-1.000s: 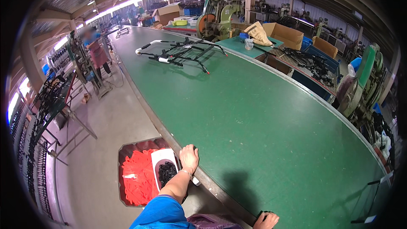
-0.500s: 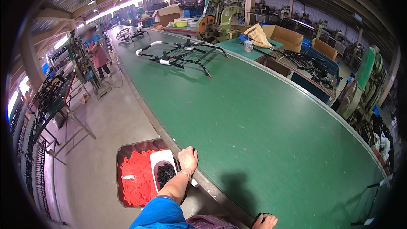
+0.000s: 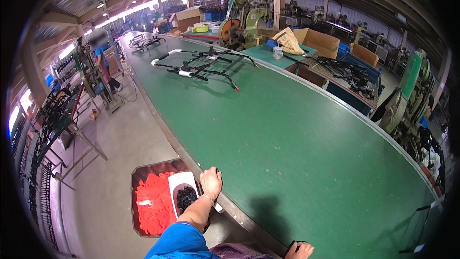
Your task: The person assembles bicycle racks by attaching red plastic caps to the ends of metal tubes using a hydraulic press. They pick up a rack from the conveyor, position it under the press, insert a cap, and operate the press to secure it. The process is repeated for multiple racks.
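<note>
My left hand [image 3: 211, 182] rests on the metal edge of the long green conveyor belt [image 3: 287, 139], its fingers curled. A dark bit shows at its fingertips, too small to name. At the bottom of the view, my right hand [image 3: 300, 250] is also curled at the belt's near edge, with something dark beside the fingers; most of it is cut off. Farther along the belt lies a black tubular frame [image 3: 206, 71] with white sleeves and red leg tips, out of reach of both hands. A second dark frame [image 3: 143, 42] lies beyond it.
Below my left arm stands a dark tub [image 3: 136, 201] of red strips [image 3: 154, 196], with a white container [image 3: 179, 178] of small black parts. Presses [image 3: 251, 19], cardboard boxes [image 3: 318, 43] and a parts table [image 3: 347, 74] line the right side. A person [image 3: 103, 60] stands at a machine on the left.
The person at the far left has turned and leans toward the machine. The view has shifted very slightly; both my hands stay at the belt edge.
</note>
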Demonstrator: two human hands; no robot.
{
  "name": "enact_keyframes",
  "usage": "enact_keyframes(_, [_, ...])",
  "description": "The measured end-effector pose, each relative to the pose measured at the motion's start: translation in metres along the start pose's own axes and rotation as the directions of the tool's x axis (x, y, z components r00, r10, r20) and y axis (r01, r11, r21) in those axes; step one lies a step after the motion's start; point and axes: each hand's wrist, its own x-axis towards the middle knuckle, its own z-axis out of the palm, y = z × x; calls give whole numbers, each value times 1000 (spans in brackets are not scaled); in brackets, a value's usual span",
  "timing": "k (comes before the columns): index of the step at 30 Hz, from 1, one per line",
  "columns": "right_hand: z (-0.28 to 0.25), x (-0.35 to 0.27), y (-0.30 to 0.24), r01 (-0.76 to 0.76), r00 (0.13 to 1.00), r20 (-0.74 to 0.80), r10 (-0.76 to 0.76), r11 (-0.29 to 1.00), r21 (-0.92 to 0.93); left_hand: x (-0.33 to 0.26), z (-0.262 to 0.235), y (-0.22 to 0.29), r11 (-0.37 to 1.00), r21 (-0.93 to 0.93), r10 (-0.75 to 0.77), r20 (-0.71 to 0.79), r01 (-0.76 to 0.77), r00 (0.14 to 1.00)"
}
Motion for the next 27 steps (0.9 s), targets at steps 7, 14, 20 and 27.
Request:
enact_keyframes(7, [-3, 2, -1, 28, 1000, -6, -28, 999, -17, -1, 5, -2, 1000, -3, 12, -23, -12, 1000])
enact_keyframes(14, [-3, 3, -2, 29, 999, -16, -29, 999, -16, 0, 4, -1, 1000, -7, 25, -26, -25, 999])
enact_keyframes(20, [-4, 5, -1, 29, 1000, -11, -29, 1000, 2, -1, 2, -1, 999, -8, 32, -1, -32, 999])
enact_keyframes(27, [-3, 4, -1, 28, 999, -18, -28, 999, -15, -3, 4, -4, 998, -42, 41, -15, -41, 999])
